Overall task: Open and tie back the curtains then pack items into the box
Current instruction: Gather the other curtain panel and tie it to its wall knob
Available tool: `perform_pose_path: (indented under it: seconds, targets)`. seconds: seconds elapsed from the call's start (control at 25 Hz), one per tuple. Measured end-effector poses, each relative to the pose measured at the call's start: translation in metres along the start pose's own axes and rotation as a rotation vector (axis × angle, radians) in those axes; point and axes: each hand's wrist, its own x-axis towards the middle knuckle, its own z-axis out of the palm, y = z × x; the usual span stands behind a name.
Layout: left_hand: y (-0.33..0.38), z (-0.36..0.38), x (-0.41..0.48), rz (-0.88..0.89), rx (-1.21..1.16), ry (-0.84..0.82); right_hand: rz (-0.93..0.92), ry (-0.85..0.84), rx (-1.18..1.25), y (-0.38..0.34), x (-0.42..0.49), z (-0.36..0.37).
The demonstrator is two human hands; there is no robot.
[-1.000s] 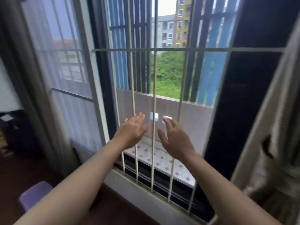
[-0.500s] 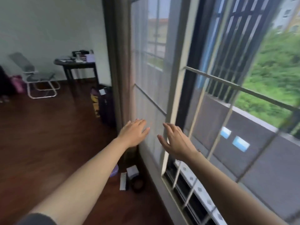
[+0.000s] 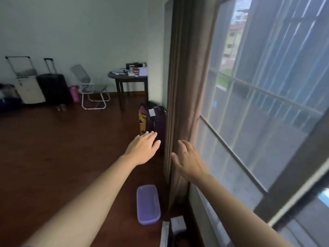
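As the view swings to the brown curtain (image 3: pixel 185 86), left hand (image 3: pixel 142 148) and right hand (image 3: pixel 188 161) reach empty, fingers spread; tying likely next.

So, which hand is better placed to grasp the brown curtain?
Right: the right hand, open, lies directly before the long brown fabric curtain; the left hand, also open, is off to its side.

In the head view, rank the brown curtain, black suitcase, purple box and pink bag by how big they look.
1. brown curtain
2. black suitcase and purple box: about alike; the box sits nearer the camera, so no ranking
3. pink bag
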Motion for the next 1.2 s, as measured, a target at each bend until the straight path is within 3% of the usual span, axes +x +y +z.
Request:
perform_pose_path:
  seconds: [0.32,0.56,0.92,1.2]
  targets:
    - [-0.083,0.001,0.111,-0.139,-0.021,0.048,0.084,0.028,0.083,0.017,0.144,0.075]
    - [-0.147,0.015,0.183,-0.222,-0.233,0.069,0.167,0.02,0.166,0.016,0.229,0.126]
    - [-0.266,-0.009,0.324,0.091,-0.288,-0.075,0.48,0.177,0.122,-0.025,0.368,0.201]
    - [-0.313,-0.031,0.416,0.24,-0.33,-0.165,0.644,0.33,0.13,-0.051,0.429,0.201]
